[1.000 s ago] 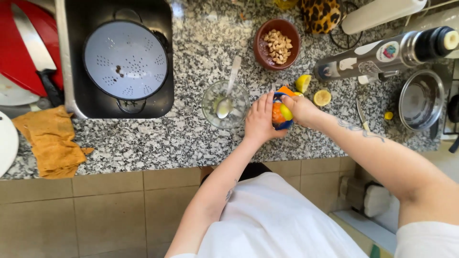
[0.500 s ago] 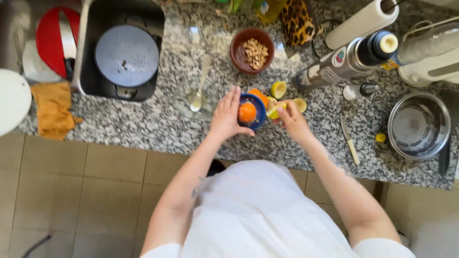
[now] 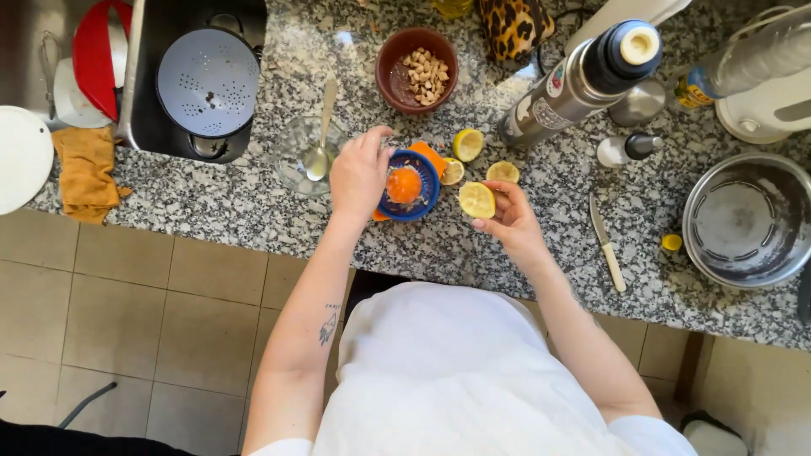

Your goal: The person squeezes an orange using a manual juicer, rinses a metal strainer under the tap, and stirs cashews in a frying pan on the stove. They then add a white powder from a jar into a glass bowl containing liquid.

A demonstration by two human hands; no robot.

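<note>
You see a dark bottle (image 3: pixel 583 80) with a multicoloured label; right of it, another bottle's (image 3: pixel 743 63) blue-yellow label.

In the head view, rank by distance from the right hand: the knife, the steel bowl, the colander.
From the right hand, which holds a lemon half:
1. Knife, just to its right on the counter.
2. Steel bowl, far right.
3. Colander, far left, in the sink.

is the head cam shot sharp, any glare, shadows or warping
Head view: mostly sharp, the lemon half in the right hand and the juicer by the left hand are crisp; daylight glints on the granite counter and steel bowl; shadows are soft; the tall bottle leans outward, a wide-angle stretch.
</note>
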